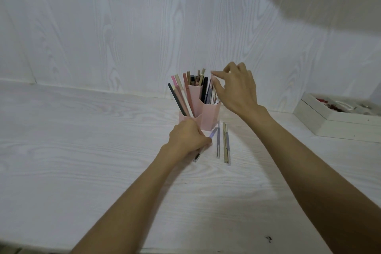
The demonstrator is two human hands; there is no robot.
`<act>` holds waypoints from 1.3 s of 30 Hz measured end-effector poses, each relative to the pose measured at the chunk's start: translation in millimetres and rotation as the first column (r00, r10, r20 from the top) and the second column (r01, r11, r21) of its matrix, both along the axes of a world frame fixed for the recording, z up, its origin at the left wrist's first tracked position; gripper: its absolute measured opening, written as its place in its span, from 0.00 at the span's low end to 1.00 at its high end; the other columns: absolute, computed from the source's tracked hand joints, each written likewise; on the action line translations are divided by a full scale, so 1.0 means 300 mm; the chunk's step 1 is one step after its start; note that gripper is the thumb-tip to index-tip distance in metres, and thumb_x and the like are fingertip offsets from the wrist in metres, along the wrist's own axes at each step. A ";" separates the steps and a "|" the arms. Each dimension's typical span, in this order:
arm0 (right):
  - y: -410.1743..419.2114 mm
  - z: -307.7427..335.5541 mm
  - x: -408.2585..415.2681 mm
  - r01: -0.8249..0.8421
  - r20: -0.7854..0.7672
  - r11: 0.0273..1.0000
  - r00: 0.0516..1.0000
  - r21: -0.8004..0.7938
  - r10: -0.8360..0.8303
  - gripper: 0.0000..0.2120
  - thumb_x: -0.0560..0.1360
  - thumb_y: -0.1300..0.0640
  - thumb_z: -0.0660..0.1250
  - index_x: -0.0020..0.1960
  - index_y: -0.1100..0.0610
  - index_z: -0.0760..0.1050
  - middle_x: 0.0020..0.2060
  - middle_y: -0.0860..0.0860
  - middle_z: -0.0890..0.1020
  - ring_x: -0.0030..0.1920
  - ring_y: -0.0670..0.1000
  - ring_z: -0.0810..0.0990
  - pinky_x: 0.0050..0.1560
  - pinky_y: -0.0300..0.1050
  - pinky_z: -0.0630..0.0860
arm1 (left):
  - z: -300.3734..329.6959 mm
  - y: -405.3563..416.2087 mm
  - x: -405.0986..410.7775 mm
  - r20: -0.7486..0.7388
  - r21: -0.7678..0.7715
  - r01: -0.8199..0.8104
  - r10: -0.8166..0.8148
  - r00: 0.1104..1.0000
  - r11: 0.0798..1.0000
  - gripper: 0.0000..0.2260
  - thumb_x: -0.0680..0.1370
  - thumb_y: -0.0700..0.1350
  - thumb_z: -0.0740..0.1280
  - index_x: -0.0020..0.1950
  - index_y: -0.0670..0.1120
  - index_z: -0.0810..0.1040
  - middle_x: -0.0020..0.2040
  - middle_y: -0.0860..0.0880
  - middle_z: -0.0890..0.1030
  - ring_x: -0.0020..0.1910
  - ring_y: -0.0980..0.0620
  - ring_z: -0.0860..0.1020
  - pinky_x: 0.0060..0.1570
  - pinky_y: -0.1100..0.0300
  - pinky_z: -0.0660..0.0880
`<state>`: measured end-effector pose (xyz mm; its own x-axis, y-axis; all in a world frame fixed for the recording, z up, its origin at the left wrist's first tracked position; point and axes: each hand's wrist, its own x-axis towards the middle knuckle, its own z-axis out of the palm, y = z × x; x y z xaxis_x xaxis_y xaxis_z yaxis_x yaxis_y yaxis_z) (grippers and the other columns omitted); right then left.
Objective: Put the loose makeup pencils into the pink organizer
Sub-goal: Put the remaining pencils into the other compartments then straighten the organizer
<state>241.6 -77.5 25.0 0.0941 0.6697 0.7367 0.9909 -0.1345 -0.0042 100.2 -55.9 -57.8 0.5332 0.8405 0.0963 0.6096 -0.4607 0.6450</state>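
The pink organizer point(209, 114) stands at the back middle of the white table, its compartments holding several upright pencils point(181, 97). My left hand point(188, 137) is curled round a lilac pencil point(212, 132) lying just in front of the organizer; the pencil's dark end pokes out below the fist. My right hand point(235, 88) hovers over the right compartment, thumb and forefinger pinching the top of a thin pencil point(212, 86) standing in it. Two loose pencils lie on the table to the right of my left hand: a clear lilac one point(218, 140) and a gold one point(226, 144).
A white wooden box point(329, 121) with small red items inside sits at the right edge of the table. A white wood-grain wall point(123, 27) rises directly behind the organizer. A small dark speck point(268, 238) lies near the table's front edge.
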 end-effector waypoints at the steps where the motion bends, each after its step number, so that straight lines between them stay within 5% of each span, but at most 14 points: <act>1: -0.003 0.000 -0.001 0.015 0.044 0.999 0.999 -0.042 -0.013 0.18 0.80 0.50 0.55 0.66 0.52 0.74 0.53 0.55 0.77 0.55 0.56 0.71 0.51 0.48 0.65 | 0.003 -0.005 0.000 -0.011 0.014 0.002 -0.002 1.000 1.000 0.19 0.71 0.55 0.72 0.42 0.38 0.83 0.38 0.44 0.83 0.41 0.45 0.80 0.41 0.55 0.78; 5: -0.038 0.011 0.003 0.042 0.068 0.987 0.997 -0.153 -0.032 0.21 0.81 0.51 0.52 0.73 0.55 0.63 0.60 0.56 0.74 0.59 0.57 0.70 0.56 0.50 0.66 | 0.016 -0.021 -0.006 -0.078 0.105 0.036 -0.028 0.997 0.994 0.18 0.70 0.55 0.73 0.33 0.41 0.75 0.30 0.49 0.73 0.33 0.48 0.74 0.28 0.62 0.64; 8: -0.092 0.005 0.016 -0.048 -0.193 0.999 0.980 0.009 0.049 0.22 0.80 0.53 0.56 0.73 0.55 0.63 0.54 0.54 0.76 0.54 0.53 0.73 0.52 0.47 0.70 | 0.025 -0.015 -0.008 -0.139 0.116 0.074 -0.057 0.989 0.991 0.18 0.69 0.53 0.75 0.31 0.44 0.71 0.35 0.49 0.74 0.35 0.48 0.75 0.31 0.61 0.65; 11: -0.167 -0.066 0.034 0.059 -0.538 0.983 0.842 0.171 0.043 0.13 0.76 0.53 0.62 0.61 0.52 0.70 0.40 0.45 0.77 0.43 0.50 0.78 0.44 0.46 0.74 | 0.032 -0.014 -0.006 -0.179 0.113 0.113 -0.092 0.980 0.987 0.18 0.69 0.53 0.75 0.31 0.46 0.69 0.31 0.51 0.73 0.33 0.50 0.73 0.31 0.60 0.67; 15: -0.213 -0.223 0.074 0.044 -0.695 0.985 0.704 -0.167 -0.149 0.09 0.73 0.53 0.67 0.52 0.51 0.73 0.35 0.43 0.76 0.46 0.52 0.79 0.41 0.42 0.68 | 0.029 -0.015 -0.002 -0.207 0.125 0.155 -0.127 0.970 0.980 0.13 0.70 0.52 0.74 0.42 0.43 0.80 0.39 0.48 0.80 0.38 0.48 0.77 0.37 0.57 0.72; 18: -0.208 -0.274 0.092 -0.010 -0.677 0.907 0.669 -0.420 -0.306 0.18 0.72 0.48 0.68 0.59 0.52 0.72 0.47 0.50 0.80 0.51 0.54 0.78 0.45 0.45 0.70 | 0.028 -0.023 0.001 -0.234 0.155 0.190 -0.151 0.960 0.969 0.11 0.72 0.51 0.73 0.43 0.44 0.82 0.41 0.48 0.82 0.38 0.50 0.76 0.37 0.58 0.71; 22: -0.199 -0.283 0.105 -0.009 -0.623 0.861 0.694 -0.509 -0.361 0.24 0.72 0.48 0.68 0.65 0.54 0.70 0.54 0.54 0.80 0.54 0.56 0.77 0.47 0.46 0.70 | 0.066 -0.026 -0.018 -0.213 0.069 0.274 -0.254 0.943 0.959 0.09 0.75 0.49 0.70 0.40 0.45 0.81 0.38 0.50 0.81 0.37 0.52 0.77 0.38 0.59 0.74; 27: -0.208 -0.270 0.105 -0.031 -0.613 0.843 0.701 -0.537 -0.364 0.22 0.73 0.53 0.66 0.67 0.55 0.70 0.55 0.56 0.80 0.56 0.58 0.77 0.54 0.48 0.72 | 0.220 -0.022 -0.072 0.266 0.060 0.195 -0.203 0.942 0.979 0.09 0.78 0.44 0.66 0.37 0.49 0.79 0.29 0.55 0.77 0.26 0.59 0.74 0.26 0.67 0.73; 31: -0.228 -0.255 0.078 -0.019 -0.520 0.829 0.787 -0.559 -0.332 0.09 0.75 0.58 0.60 0.52 0.61 0.71 0.52 0.57 0.78 0.48 0.57 0.76 0.46 0.48 0.73 | 0.335 0.010 -0.043 0.504 0.233 -0.114 -0.020 0.863 0.966 0.04 0.76 0.46 0.66 0.43 0.48 0.79 0.34 0.54 0.81 0.30 0.59 0.78 0.35 0.61 0.75; 33: -0.238 -0.250 0.052 0.026 -0.416 0.791 0.840 -0.611 -0.349 0.04 0.77 0.61 0.57 0.44 0.60 0.65 0.51 0.59 0.77 0.42 0.55 0.70 0.40 0.46 0.66 | 0.358 0.028 -0.008 0.490 0.269 -0.168 0.015 0.871 0.948 0.06 0.76 0.48 0.66 0.46 0.48 0.80 0.36 0.55 0.82 0.31 0.62 0.78 0.36 0.64 0.74; 39: -0.253 -0.233 0.042 0.018 -0.397 0.763 0.846 -0.646 -0.356 0.17 0.78 0.59 0.56 0.33 0.55 0.55 0.45 0.57 0.72 0.44 0.54 0.68 0.42 0.44 0.64 | 0.322 0.067 0.078 0.241 0.313 -0.167 0.091 0.966 0.935 0.10 0.78 0.46 0.65 0.48 0.41 0.83 0.45 0.45 0.85 0.45 0.47 0.82 0.44 0.57 0.76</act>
<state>254.2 -153.4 -44.8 0.4838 0.8751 0.0099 0.8339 -0.4575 -0.3088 123.5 -35.8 38.8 0.3562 0.8016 0.4802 0.5389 -0.5960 0.5953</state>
